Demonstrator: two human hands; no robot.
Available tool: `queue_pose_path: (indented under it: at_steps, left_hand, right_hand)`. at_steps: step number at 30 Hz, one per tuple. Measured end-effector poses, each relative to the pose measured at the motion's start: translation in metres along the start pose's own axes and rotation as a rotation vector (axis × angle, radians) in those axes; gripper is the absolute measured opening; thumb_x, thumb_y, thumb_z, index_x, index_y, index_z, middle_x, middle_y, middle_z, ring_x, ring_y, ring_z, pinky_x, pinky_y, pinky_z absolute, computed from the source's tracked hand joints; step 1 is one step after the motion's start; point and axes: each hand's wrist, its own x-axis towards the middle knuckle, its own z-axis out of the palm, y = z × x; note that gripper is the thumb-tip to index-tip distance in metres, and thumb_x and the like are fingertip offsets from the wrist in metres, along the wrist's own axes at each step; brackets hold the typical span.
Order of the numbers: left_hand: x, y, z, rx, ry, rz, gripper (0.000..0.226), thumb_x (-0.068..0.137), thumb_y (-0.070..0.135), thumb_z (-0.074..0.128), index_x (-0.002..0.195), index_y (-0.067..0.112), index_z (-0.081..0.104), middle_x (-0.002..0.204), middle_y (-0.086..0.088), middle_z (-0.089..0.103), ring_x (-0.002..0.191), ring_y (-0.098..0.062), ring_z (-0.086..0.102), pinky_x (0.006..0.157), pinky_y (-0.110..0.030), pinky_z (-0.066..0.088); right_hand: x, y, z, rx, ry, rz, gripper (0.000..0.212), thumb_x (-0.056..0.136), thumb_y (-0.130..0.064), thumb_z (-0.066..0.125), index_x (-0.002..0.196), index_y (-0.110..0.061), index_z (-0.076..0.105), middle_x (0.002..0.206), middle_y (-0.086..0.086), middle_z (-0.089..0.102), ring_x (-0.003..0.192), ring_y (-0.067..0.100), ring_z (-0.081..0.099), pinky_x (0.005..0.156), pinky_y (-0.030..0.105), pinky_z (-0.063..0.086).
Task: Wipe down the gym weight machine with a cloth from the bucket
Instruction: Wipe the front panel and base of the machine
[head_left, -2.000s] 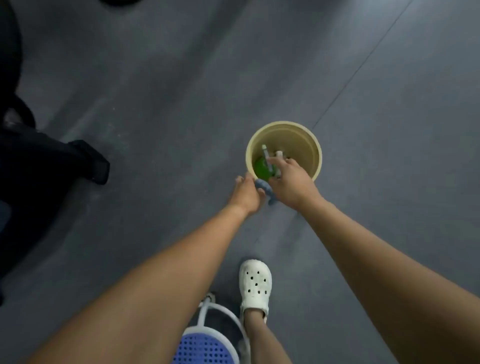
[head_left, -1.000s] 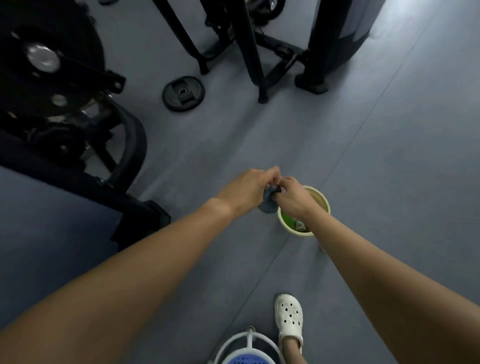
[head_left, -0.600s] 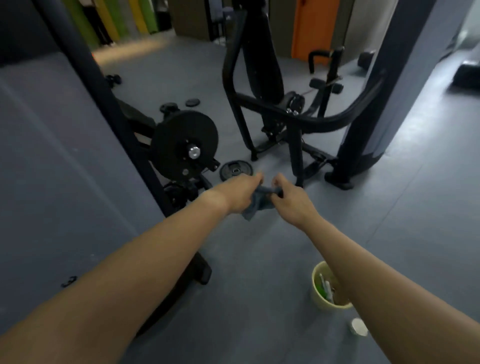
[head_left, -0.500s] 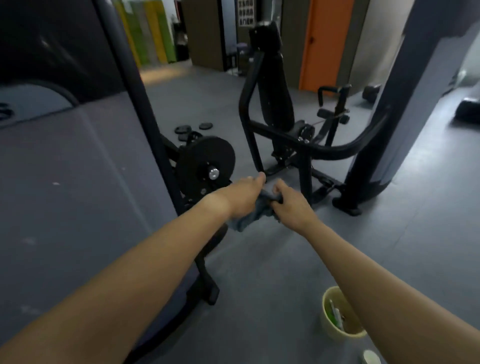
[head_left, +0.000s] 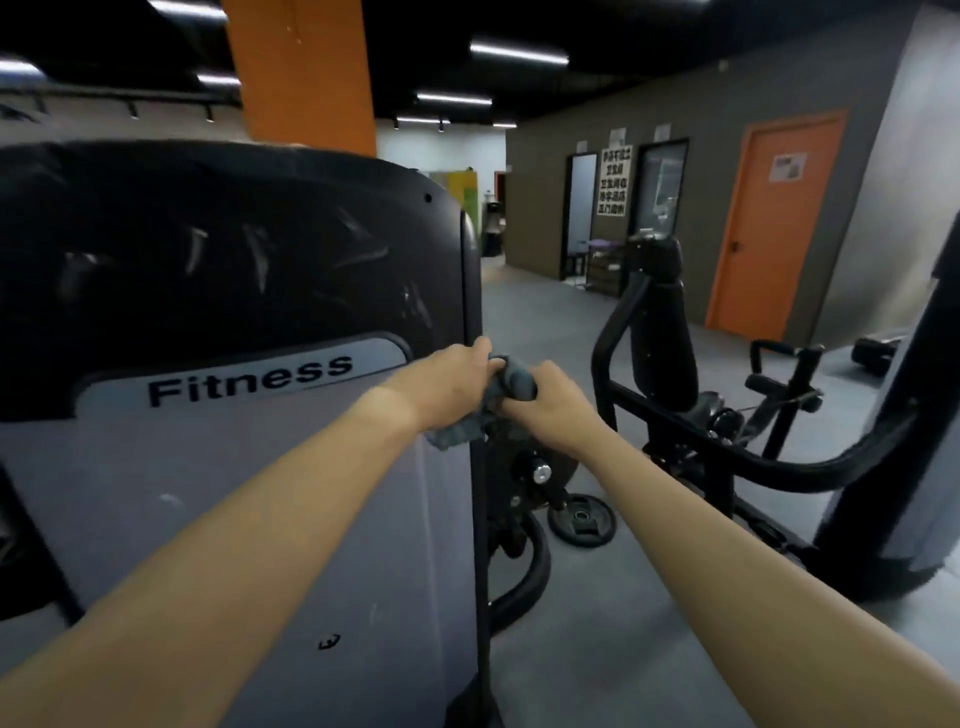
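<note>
since two seconds ago the view has risen from the bucket on the floor to the machine, and both hands have come up with the cloth. left hand (head_left: 447, 382) and right hand (head_left: 550, 405) are each curled around a bunched grey cloth (head_left: 511, 376) held between them, knuckles close together; one corner hangs below the left hand. the cloth is at the right edge of the weight machine's shroud (head_left: 234, 270), a dark upper panel over a grey lower panel, with a label (head_left: 249, 376) reading "fitness"; whether the cloth touches that edge cannot be told. to the right: a weight plate (head_left: 582, 519) flat on the grey floor (head_left: 597, 649), a second black machine (head_left: 660, 332), and an orange door (head_left: 774, 228) in the far wall.
</note>
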Motion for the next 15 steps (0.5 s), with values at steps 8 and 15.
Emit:
queue_pose_path:
  at_steps: [8, 15]
  left_hand:
    - [0.013, 0.008, -0.055, 0.112, -0.153, -0.162, 0.025, 0.097, 0.002, 0.047, 0.117, 0.013, 0.036, 0.089, -0.007, 0.057, 0.07, -0.019, 0.057, 0.055, -0.033, 0.043]
    - [0.048, 0.035, -0.065, -0.005, -0.083, -0.221, 0.026, 0.092, 0.001, 0.051, 0.108, 0.018, 0.042, 0.095, -0.006, 0.049, 0.073, -0.025, 0.053, 0.062, -0.039, 0.045]
  right_hand:
    - [0.058, -0.017, -0.006, 0.458, -0.193, -0.044, 0.033, 0.088, -0.016, 0.075, 0.111, -0.004, 0.054, 0.093, 0.005, 0.061, 0.08, 0.014, 0.058, 0.073, 0.032, 0.048]
    - [0.096, -0.002, -0.015, 0.768, -0.297, -0.027, 0.024, 0.088, -0.018, 0.065, 0.108, -0.008, 0.053, 0.1, 0.01, 0.06, 0.093, 0.023, 0.061, 0.091, 0.046, 0.057]
